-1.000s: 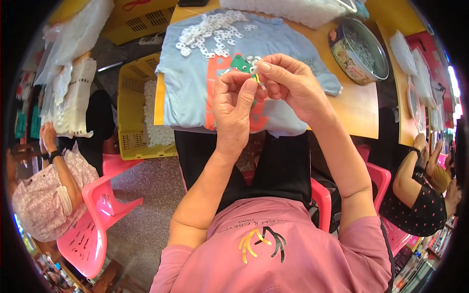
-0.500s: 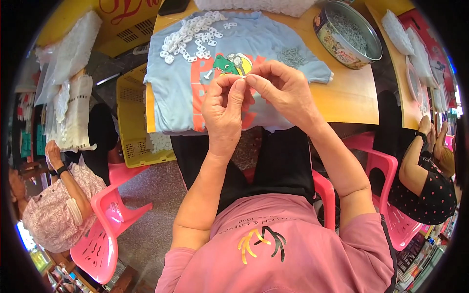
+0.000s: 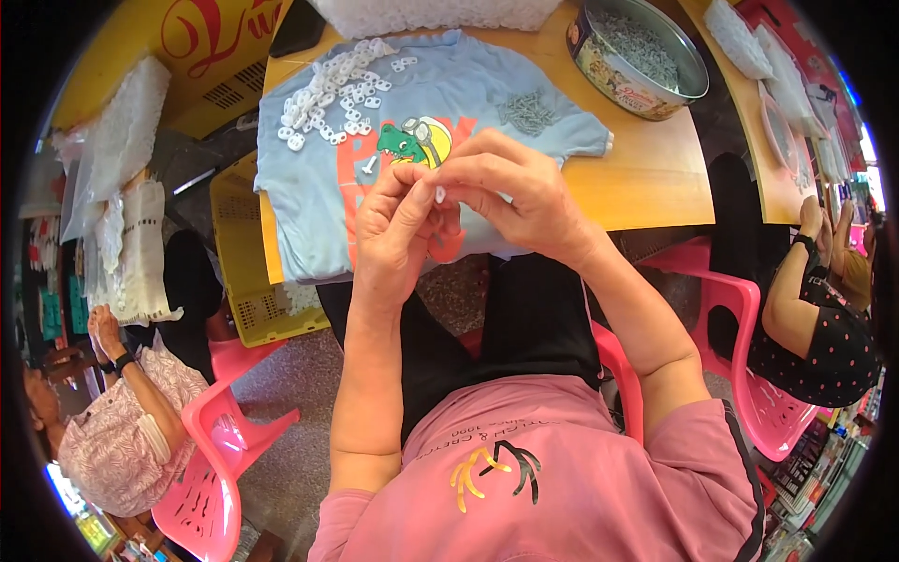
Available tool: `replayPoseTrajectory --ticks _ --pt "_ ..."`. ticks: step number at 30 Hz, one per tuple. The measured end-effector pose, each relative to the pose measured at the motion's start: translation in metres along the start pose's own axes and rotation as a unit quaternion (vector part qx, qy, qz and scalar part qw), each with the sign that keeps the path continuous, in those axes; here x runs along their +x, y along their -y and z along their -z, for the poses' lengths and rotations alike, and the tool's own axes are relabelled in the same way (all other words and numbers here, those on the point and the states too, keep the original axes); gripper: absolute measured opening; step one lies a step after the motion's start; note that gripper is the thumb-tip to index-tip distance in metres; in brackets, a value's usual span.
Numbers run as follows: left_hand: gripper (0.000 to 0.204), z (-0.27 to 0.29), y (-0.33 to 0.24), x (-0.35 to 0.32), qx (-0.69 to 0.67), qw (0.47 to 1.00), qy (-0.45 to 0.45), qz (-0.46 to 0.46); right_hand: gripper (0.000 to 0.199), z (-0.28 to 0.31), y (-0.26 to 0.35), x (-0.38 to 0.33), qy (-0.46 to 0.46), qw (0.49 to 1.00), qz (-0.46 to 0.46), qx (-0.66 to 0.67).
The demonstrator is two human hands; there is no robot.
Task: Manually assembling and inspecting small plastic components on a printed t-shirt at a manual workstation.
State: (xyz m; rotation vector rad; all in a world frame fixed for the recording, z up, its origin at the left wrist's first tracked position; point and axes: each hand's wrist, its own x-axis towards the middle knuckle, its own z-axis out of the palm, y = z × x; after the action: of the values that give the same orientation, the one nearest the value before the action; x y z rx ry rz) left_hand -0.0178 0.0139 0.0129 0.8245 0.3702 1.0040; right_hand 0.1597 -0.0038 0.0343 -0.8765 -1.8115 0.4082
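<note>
Red script [image 3: 223, 37] marks the yellow crate [image 3: 198, 75] at my ten o'clock; lettering [image 3: 640, 96] wraps the tin [image 3: 609, 73] at two. Over the blue shirt [image 3: 449, 89], my left fingers [image 3: 408, 214] and right fingers [image 3: 482, 175] pinch together on a small white piece [image 3: 439, 195].

The person wears a dusty-pink shirt [image 3: 599, 478] with short, loose sleeves [image 3: 679, 436] that reach down close to the elbows, its soft cloth gathering into shallow creases over the belly and chest. On the front sits a print [image 3: 493, 473] of two mirrored, branching shapes, rather like spread fingers or antlers, one shiny gold and the other black, with small dark lettering [image 3: 482, 426] curving between it and the hem, and a black stripe [image 3: 746, 468] edges the right sleeve. Below the hem come black trousers [image 3: 541, 323].
</note>
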Motion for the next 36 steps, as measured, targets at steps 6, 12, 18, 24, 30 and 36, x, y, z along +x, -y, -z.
replayPoseTrajectory --ticks 6,12,18,24,30,36 --pt "0.014 -0.012 0.003 0.0 0.013 0.997 -0.07 -0.012 0.015 -0.005 0.014 -0.004 -0.047 0.994 -0.099 0.017" --pt "0.016 -0.011 0.008 -0.004 0.18 0.981 -0.061 -0.039 0.01 0.0 0.024 -0.013 -0.077 0.961 -0.259 0.061" --pt "0.017 -0.014 0.01 -0.003 0.163 0.985 -0.044 -0.042 0.015 0.007 0.023 -0.01 -0.067 0.987 -0.142 -0.008" --pt "0.012 -0.019 0.007 -0.003 0.181 0.982 -0.052 -0.033 0.018 0.017 0.021 -0.006 -0.016 0.991 -0.128 -0.031" --pt "0.009 -0.018 0.006 -0.004 0.168 0.983 -0.068 -0.019 0.011 0.049 -0.005 0.016 0.043 0.967 -0.224 -0.112" --pt "0.007 -0.017 0.008 -0.002 0.149 0.987 -0.059 -0.029 0.016 0.072 -0.045 0.043 0.139 0.918 -0.175 -0.327"
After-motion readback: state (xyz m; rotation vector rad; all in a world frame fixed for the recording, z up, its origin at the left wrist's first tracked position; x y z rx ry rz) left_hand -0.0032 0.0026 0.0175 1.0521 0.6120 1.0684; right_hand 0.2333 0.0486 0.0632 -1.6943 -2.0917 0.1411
